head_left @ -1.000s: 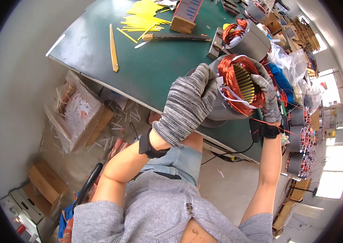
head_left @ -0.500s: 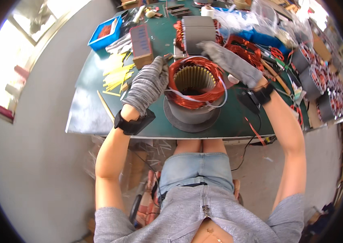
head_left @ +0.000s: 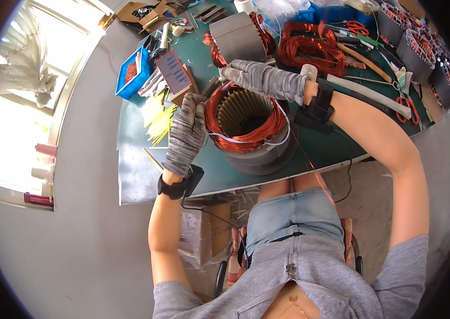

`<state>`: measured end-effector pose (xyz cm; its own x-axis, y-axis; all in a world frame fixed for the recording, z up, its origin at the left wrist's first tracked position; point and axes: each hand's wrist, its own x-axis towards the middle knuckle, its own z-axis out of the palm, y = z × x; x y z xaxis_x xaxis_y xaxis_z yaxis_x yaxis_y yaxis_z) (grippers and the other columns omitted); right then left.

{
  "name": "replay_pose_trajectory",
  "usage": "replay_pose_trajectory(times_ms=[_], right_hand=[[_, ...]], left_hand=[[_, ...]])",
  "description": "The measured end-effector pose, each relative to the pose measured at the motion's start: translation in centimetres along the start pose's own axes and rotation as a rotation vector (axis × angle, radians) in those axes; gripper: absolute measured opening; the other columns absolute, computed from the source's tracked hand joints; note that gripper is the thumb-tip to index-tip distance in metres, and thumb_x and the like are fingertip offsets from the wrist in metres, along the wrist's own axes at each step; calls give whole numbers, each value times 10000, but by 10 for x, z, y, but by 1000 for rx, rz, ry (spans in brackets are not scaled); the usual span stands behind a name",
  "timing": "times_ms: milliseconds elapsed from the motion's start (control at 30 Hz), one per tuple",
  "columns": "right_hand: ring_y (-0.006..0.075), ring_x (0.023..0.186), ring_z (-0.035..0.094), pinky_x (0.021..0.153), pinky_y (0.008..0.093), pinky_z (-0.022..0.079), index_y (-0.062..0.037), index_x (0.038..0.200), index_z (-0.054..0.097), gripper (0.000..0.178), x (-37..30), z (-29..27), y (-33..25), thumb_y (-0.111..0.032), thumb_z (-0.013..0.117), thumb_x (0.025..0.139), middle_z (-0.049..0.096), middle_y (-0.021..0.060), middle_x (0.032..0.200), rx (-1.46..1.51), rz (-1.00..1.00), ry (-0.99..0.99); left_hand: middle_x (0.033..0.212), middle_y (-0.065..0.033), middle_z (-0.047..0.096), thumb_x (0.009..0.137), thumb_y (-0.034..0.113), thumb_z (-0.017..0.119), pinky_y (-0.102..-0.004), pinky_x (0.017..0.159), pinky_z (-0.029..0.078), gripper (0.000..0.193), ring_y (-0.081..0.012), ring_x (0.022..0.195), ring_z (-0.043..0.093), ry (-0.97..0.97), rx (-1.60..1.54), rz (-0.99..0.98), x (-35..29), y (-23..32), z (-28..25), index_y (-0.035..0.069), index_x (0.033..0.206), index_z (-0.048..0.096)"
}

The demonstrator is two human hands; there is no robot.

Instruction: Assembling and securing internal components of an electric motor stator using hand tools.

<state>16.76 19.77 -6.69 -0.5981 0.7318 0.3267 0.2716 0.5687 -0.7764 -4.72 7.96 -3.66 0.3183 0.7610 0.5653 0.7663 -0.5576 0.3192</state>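
A grey motor stator (head_left: 259, 159) stands upright near the table's front edge. Red copper windings (head_left: 215, 119) ring its top, yellowish slot liners (head_left: 230, 111) line the bore, and a white cord (head_left: 235, 139) loops loosely around the front of the coils. My left hand (head_left: 185, 133), in a striped grey glove, rests against the left side of the windings with its fingers extended close together. My right hand (head_left: 267, 81), gloved alike, reaches flat across the windings' far rim, fingers straight and pointing left. Nothing shows in it. Its palm side is hidden.
Behind lies a second stator (head_left: 238, 40) on its side. Red wire coils (head_left: 310, 50), a wooden-handled tool (head_left: 366, 61) and scissors (head_left: 403, 103) lie right. Yellow strips (head_left: 161, 125), a box (head_left: 174, 74) and a blue tray (head_left: 132, 74) are left. More stators (head_left: 419, 56) stand far right.
My right hand has swung left, from the windings' far right side to across their far rim. My left hand stays at the left side, slightly lower. The whole view has shifted and tilted.
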Motion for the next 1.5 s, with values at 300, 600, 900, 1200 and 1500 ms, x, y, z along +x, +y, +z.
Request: replay_pose_trajectory(times_ms=[300, 600, 900, 1200, 1500], right_hand=[[329, 983, 628, 881, 393, 476, 13, 1156, 588, 557, 8, 5, 24, -497, 483, 958, 649, 198, 1017, -135, -111, 22], [272, 934, 623, 856, 376, 473, 14, 1114, 610, 562, 9, 7, 18, -514, 519, 945, 659, 168, 1007, 1, -34, -5], [318, 1030, 622, 863, 338, 521, -72, 1289, 519, 356, 9, 3, 15, -92, 488, 936, 580, 197, 1126, -347, -140, -140], [320, 916, 649, 769, 360, 540, -31, 1215, 536, 307, 5, 7, 29, -103, 516, 918, 601, 193, 1019, -582, -525, 64], [302, 924, 646, 796, 351, 537, -42, 1176, 557, 264, 6, 4, 19, -115, 503, 927, 612, 153, 986, -382, -391, -41]], left_hand=[[889, -174, 644, 993, 119, 458, -390, 718, 493, 190, -328, 784, 614, -86, -110, -84, -4, -12, 0, -9, 1091, 558], [851, -71, 597, 1013, 152, 488, -284, 685, 484, 152, -153, 734, 568, -100, -249, -66, 11, -21, 0, 38, 1082, 562], [947, -160, 647, 995, 135, 514, -384, 772, 496, 235, -282, 807, 625, -118, -33, -136, -2, -18, 2, -16, 1171, 549], [831, -100, 592, 1007, 169, 487, -309, 621, 474, 172, -172, 680, 550, -366, -256, -403, 14, -17, -18, 22, 1071, 547], [957, -169, 651, 998, 146, 500, -368, 729, 509, 212, -281, 801, 644, -99, 69, 128, 22, -17, 2, 11, 1146, 568]])
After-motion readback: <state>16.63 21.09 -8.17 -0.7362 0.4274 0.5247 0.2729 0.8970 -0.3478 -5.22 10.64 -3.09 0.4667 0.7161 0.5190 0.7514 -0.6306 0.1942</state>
